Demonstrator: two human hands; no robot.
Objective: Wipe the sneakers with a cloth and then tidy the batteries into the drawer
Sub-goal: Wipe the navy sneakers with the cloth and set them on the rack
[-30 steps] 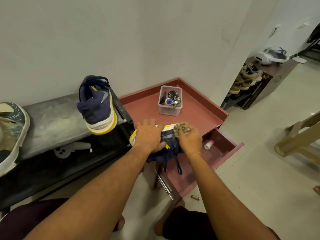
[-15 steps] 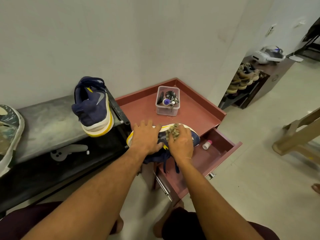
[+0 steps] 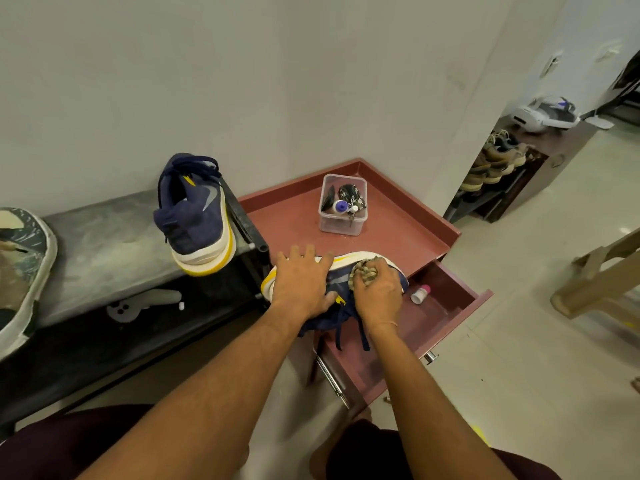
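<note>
A navy sneaker with a white and yellow sole point(image 3: 341, 273) lies on its side at the front edge of the maroon cabinet top point(image 3: 287, 223). My left hand point(image 3: 303, 284) presses down on its heel end. My right hand point(image 3: 377, 294) grips a bunched checked cloth point(image 3: 365, 273) against the toe end. Laces hang over the open maroon drawer point(image 3: 446, 299), which holds a small white bottle with a pink cap point(image 3: 420, 294). The second navy sneaker point(image 3: 195, 213) stands tilted on the grey bench point(image 3: 104, 247). No batteries are visible.
A clear plastic box point(image 3: 343, 206) of keys and small items sits at the back of the cabinet top. Another shoe point(image 3: 20, 271) lies at the bench's left end. A shoe rack point(image 3: 498, 168) stands at the right, a wooden stool leg point(image 3: 595, 282) farther right.
My right hand slid the cloth left along the sneaker's side, then back right toward the toe. My left hand stayed pressed on the heel. The camera shifted slightly.
</note>
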